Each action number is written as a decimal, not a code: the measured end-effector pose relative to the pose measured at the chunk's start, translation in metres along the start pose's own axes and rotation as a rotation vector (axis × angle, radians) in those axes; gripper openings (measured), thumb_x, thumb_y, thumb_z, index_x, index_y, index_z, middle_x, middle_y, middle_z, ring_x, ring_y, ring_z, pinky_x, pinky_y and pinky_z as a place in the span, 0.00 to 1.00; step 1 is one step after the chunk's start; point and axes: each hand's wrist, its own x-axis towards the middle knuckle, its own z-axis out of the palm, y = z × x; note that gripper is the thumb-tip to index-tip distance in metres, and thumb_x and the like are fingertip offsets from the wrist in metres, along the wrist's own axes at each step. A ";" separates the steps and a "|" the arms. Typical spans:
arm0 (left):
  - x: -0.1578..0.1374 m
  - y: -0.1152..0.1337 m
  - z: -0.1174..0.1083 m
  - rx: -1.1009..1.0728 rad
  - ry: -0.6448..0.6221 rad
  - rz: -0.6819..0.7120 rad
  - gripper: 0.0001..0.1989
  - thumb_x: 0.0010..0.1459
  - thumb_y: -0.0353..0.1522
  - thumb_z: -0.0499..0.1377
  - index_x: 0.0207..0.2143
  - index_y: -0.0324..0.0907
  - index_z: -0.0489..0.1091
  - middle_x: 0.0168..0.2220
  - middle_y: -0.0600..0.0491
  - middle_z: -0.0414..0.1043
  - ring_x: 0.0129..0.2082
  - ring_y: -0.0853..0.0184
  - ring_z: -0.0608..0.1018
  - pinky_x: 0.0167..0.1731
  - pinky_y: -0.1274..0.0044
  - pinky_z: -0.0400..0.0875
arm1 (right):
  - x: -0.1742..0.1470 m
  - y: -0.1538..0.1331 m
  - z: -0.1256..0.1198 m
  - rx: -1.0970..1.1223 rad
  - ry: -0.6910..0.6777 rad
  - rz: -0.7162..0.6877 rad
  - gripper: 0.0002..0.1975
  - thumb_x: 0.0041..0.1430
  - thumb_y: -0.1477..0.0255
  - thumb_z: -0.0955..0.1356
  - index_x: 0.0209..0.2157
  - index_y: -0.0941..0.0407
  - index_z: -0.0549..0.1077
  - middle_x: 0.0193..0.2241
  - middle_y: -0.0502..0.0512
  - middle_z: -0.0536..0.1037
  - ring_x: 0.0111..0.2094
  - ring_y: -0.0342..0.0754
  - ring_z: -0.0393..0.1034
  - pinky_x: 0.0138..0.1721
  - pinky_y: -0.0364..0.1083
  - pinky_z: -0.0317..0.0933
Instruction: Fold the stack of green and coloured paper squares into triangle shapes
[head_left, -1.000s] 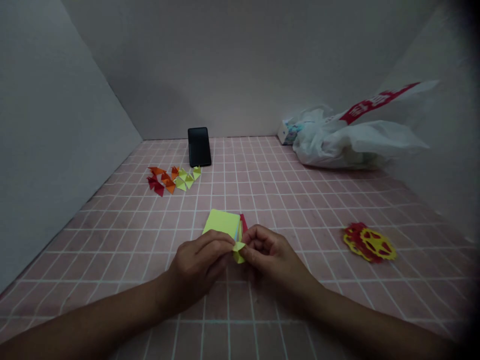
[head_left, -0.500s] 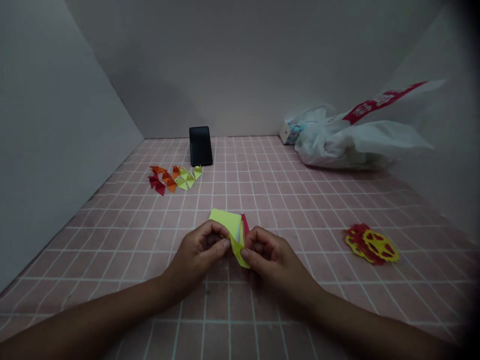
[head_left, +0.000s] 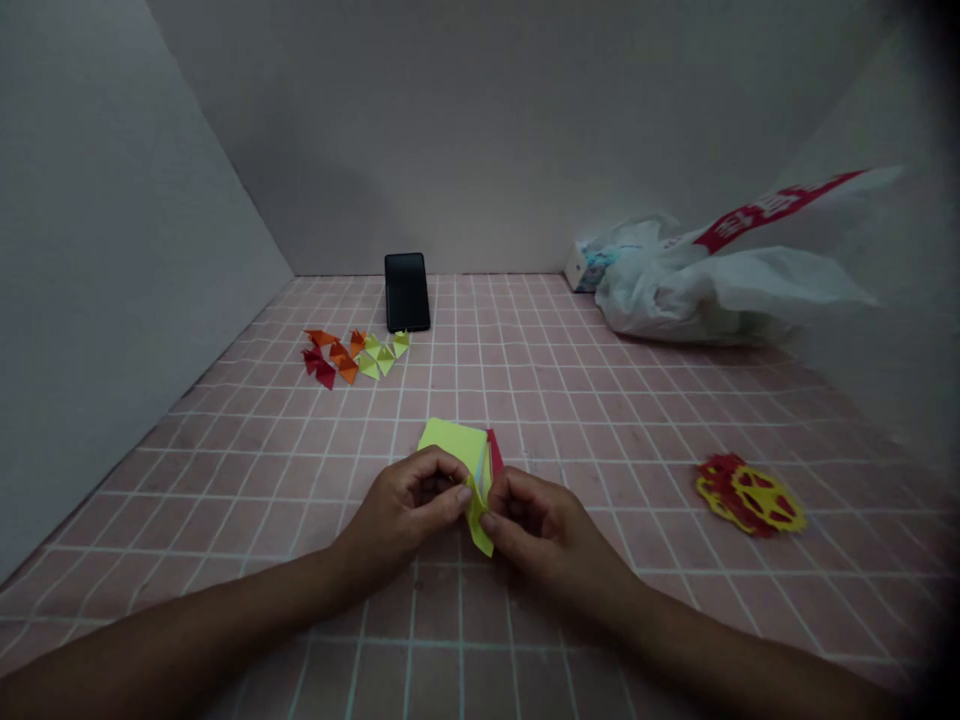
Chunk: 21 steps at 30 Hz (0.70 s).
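Observation:
Between my two hands is a small folded piece of yellow paper (head_left: pixel 480 530), its lower corner pointing down toward me. My left hand (head_left: pixel 416 508) is closed, thumb and fingers pinching the paper's upper left side. My right hand (head_left: pixel 544 518) is closed on the right edge, thumb in front. Just beyond my fingers lies a stack of coloured paper sheets (head_left: pixel 454 437), yellow-green on top, with a red sheet (head_left: pixel 494 453) sticking out at its right. My fingers hide the near part of the stack.
Several small folded paper pieces in red, orange and yellow (head_left: pixel 344 362) lie back left. A black phone (head_left: pixel 407 292) leans behind them. A white plastic bag (head_left: pixel 675 300) and a box (head_left: pixel 585 267) stand back right. Red and yellow gear-shaped cutouts (head_left: pixel 750 497) lie at right.
The yellow paper has shifted slightly down and is tilted more steeply, with both hands still on it. The whole view has moved a little.

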 end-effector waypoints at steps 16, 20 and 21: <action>-0.001 -0.005 0.000 -0.103 -0.100 -0.079 0.07 0.58 0.35 0.59 0.32 0.40 0.70 0.28 0.56 0.68 0.28 0.71 0.68 0.28 0.80 0.61 | 0.004 0.007 -0.002 0.369 -0.058 0.149 0.16 0.55 0.61 0.71 0.28 0.56 0.63 0.18 0.42 0.65 0.16 0.36 0.60 0.18 0.37 0.54; -0.002 -0.004 0.000 -0.075 -0.112 -0.076 0.07 0.58 0.35 0.59 0.32 0.40 0.70 0.27 0.56 0.67 0.27 0.71 0.67 0.27 0.80 0.62 | 0.005 0.007 -0.003 0.335 -0.079 0.171 0.15 0.54 0.60 0.70 0.28 0.55 0.63 0.16 0.42 0.66 0.14 0.36 0.58 0.16 0.37 0.52; -0.003 -0.003 0.000 -0.056 -0.111 -0.069 0.07 0.58 0.35 0.59 0.32 0.40 0.70 0.27 0.56 0.67 0.27 0.71 0.67 0.27 0.80 0.62 | 0.005 0.007 -0.003 0.323 -0.078 0.176 0.15 0.54 0.60 0.70 0.28 0.55 0.63 0.16 0.42 0.65 0.14 0.36 0.58 0.16 0.37 0.52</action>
